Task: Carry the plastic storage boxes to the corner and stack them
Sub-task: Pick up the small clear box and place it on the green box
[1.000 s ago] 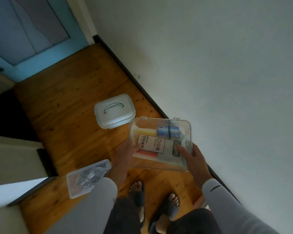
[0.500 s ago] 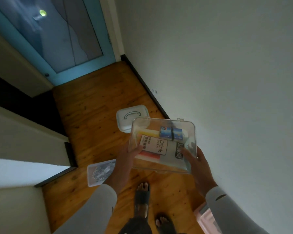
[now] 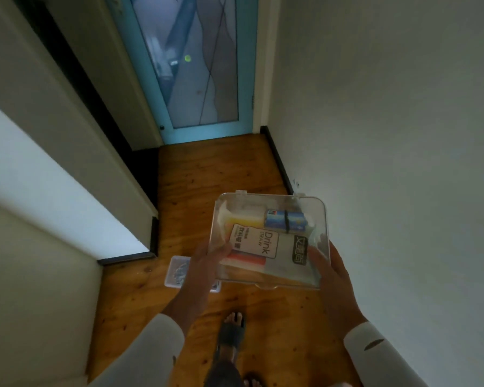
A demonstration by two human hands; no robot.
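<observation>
Head: both hands (image 3: 206,265) (image 3: 334,270) grip clear box (image 3: 271,219)

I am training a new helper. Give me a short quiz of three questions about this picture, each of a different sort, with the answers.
1. True or false: the left hand and the right hand both hold the clear box.
2. Where does the small box lie? A: on the wooden floor. B: on a shelf. C: inside the clear box.
3. Fill in: the label inside the clear box reads "Drink ____".
Key: 1 true; 2 A; 3 Straw.
</observation>
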